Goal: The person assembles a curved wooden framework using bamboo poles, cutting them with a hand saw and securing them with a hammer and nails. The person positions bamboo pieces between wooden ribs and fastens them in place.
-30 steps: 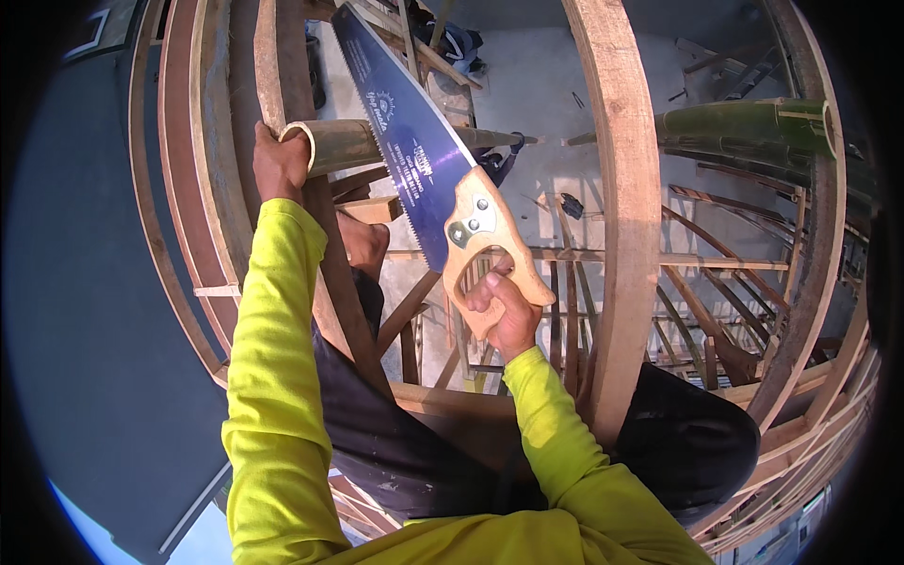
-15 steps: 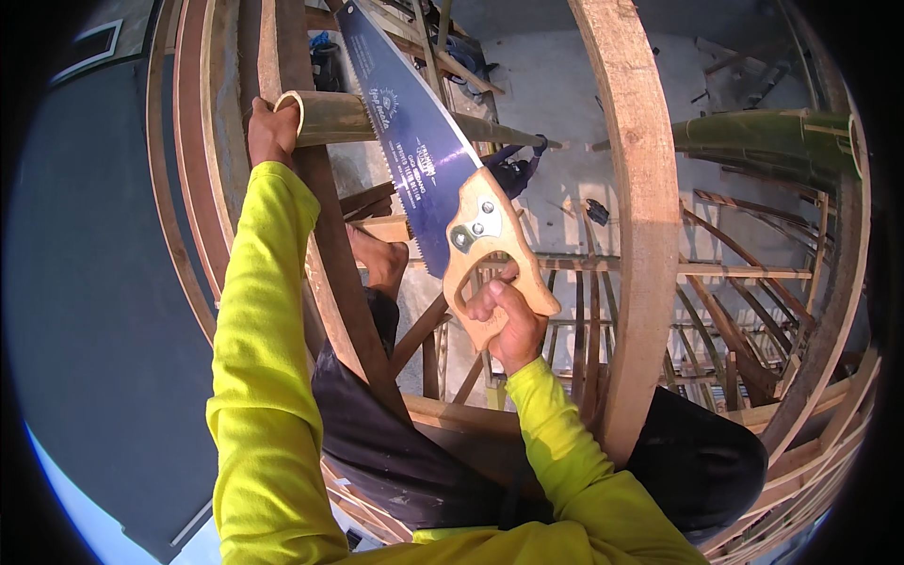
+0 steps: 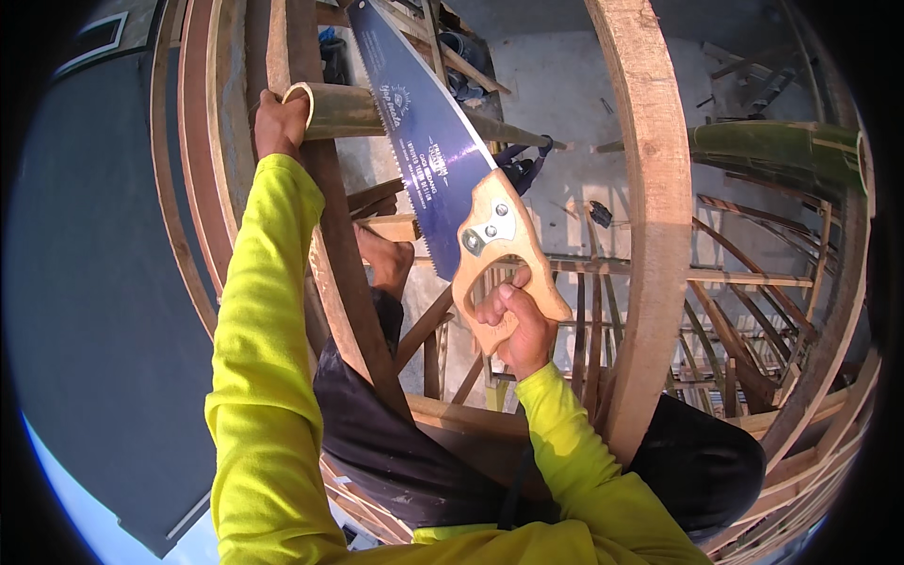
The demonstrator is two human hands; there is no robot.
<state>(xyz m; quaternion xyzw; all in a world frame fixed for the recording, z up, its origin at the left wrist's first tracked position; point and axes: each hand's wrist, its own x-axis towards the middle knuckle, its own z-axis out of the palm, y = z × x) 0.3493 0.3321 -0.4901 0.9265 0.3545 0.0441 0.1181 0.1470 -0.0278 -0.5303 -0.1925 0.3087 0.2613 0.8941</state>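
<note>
Below, concrete floor [image 3: 565, 85]; wooden frame [image 3: 650, 235] around; right hand [image 3: 516, 325] clenched on saw [image 3: 428, 141].

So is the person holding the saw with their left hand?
No, the right hand grips the wooden handle of the saw, while the left hand holds the end of the bamboo pole.

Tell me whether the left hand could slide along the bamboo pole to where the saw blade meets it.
Probably yes. The left hand grips the cut end of the bamboo pole, and the stretch of pole up to the saw blade looks bare. The right hand holds the saw's wooden handle, so the teeth are the hazard.
</note>
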